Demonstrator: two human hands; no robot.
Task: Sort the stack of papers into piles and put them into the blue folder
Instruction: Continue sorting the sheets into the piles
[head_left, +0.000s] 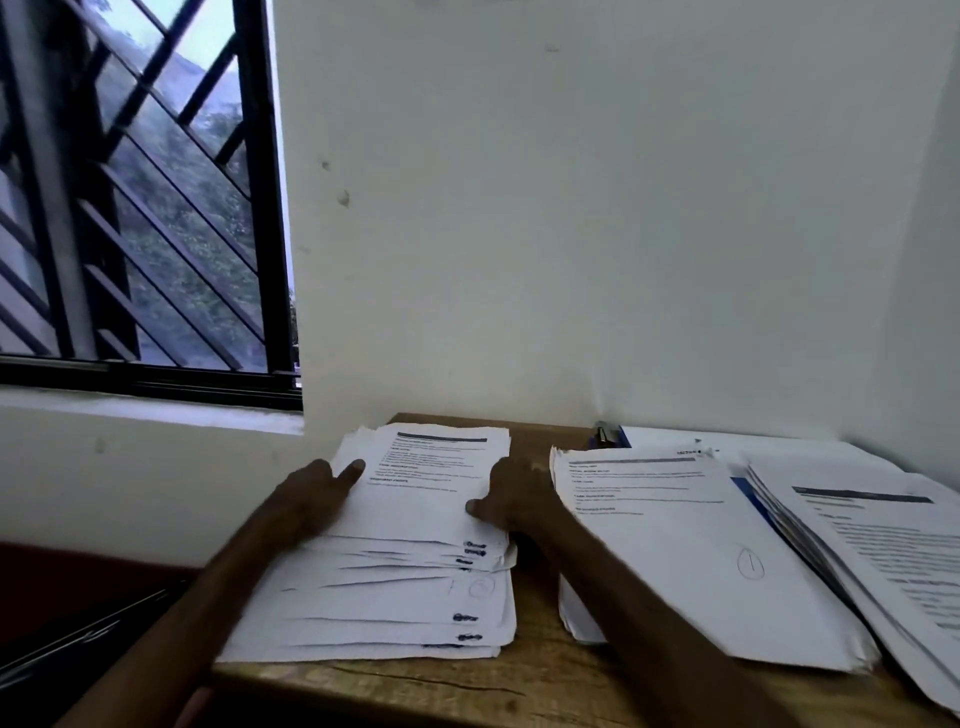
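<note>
Pressing paper stack (415, 525) w/ both hands, left (317, 499) & right (517, 501), fingers straight; wooden desk (415, 688); white wall (571, 208); barred window (135, 218)

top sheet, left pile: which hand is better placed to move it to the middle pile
Probably right: the right hand rests on the top sheet beside the middle pile; the left hand is at the far edge.

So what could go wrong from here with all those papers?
1. The left pile is fanned unevenly and seems to overhang the table's left edge; squaring it with the left hand and right hand could push sheets off.
2. The blue folder lies under the middle pile and right pile; pulling it free might mix them.
</note>
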